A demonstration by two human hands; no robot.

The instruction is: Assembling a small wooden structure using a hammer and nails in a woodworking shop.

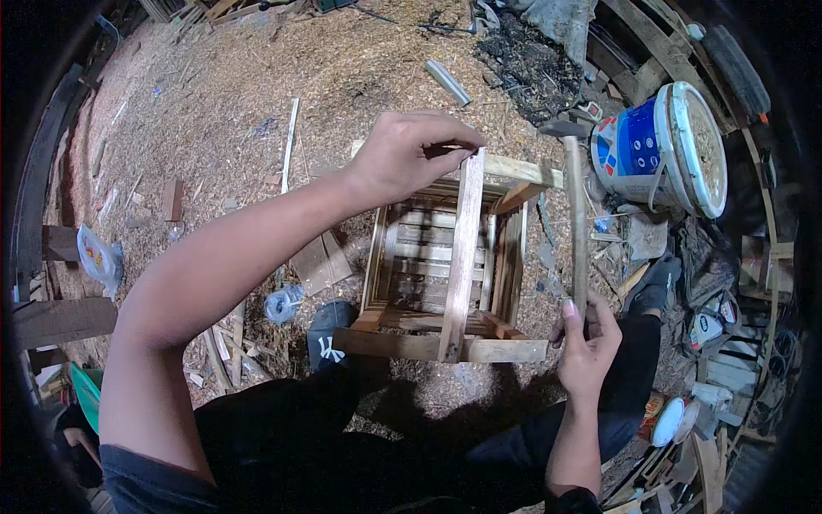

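Note:
A slatted wooden frame [503,349], shaped like a small stool or crate, stands between my legs. A narrow wooden slat [463,257] lies across its opening from the near rail to the far rail. Over the slat's far end is my left hand [411,156], its thumb and forefinger pinched together; whatever sits between the fingertips is too small or hidden to make out. To the right of the frame, my right hand [589,343] is closed around the wooden handle of a hammer [576,214]. The hammer's dark head points away from me, raised near the far right corner.
A white and blue bucket [629,152] lies or leans at the right, beside scrap and tools. Wood shavings [231,94] cover the ground. A roll of clear plastic or wire [283,304] and a wood offcut [322,267] lie left of the frame. A plastic bag [99,259] sits farther left.

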